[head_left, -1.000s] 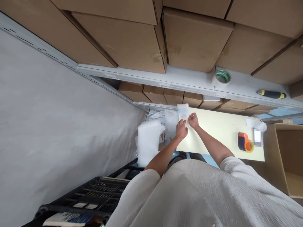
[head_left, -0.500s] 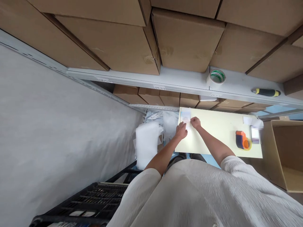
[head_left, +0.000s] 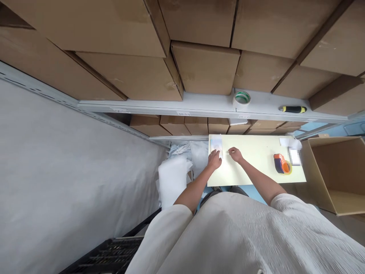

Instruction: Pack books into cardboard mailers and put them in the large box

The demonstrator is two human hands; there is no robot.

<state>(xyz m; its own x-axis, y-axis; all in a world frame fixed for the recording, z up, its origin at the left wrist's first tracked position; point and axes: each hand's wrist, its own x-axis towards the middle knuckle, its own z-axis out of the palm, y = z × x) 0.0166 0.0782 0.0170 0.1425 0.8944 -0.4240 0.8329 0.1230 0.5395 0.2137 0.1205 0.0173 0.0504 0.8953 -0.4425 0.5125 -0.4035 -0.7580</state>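
Note:
A small flat packet, pale with bluish and pinkish print (head_left: 216, 142), lies at the left end of the cream-coloured tabletop (head_left: 251, 175). Fingers stretched out, my left hand (head_left: 215, 160) rests on the packet's near end and covers part of it. To the right, a short gap from the packet, is my right hand (head_left: 235, 154), its fingers pinched together over the tabletop. Whatever that pinch holds, if anything, is too small to make out. An orange and dark purple tape dispenser (head_left: 281, 163) lies farther right on the table.
White papers (head_left: 285, 142) lie at the table's right end, beside an open cardboard box (head_left: 319, 171). White padded wrap (head_left: 172, 179) stands left of the table, a black crate (head_left: 105, 253) nearer me. The shelf ahead carries cartons (head_left: 205, 68), a tape roll (head_left: 242, 99) and a black-yellow handled tool (head_left: 292, 109).
My right hand has drawn away from the packet to the right, opening a gap between the two. My left hand stays on the packet. The whole view has shifted slightly.

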